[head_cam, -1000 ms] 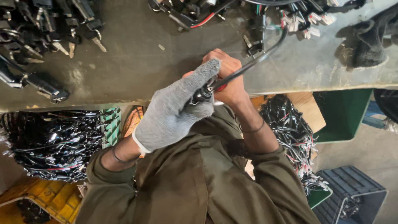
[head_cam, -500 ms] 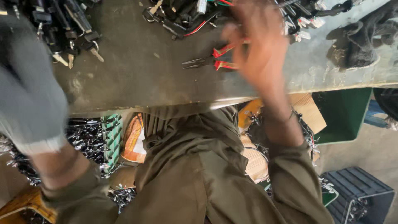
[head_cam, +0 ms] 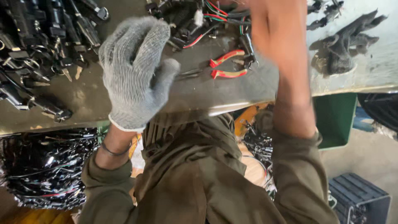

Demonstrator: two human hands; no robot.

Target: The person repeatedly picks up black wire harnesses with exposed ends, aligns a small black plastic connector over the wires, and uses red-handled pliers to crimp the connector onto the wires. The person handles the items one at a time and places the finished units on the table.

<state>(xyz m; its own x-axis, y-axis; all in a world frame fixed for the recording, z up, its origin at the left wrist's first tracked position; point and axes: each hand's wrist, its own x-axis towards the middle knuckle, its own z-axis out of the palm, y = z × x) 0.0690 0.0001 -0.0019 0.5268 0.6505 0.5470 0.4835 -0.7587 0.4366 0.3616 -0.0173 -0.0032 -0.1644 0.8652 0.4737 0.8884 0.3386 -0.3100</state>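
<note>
No screens, signs or labels can be seen. The only package is an orange printed packet point(head_cam: 133, 146), seen only as a narrow strip under the near edge of the worktop point(head_cam: 232, 93), beside the gloved hand's wrist; the arm hides most of it.
</note>
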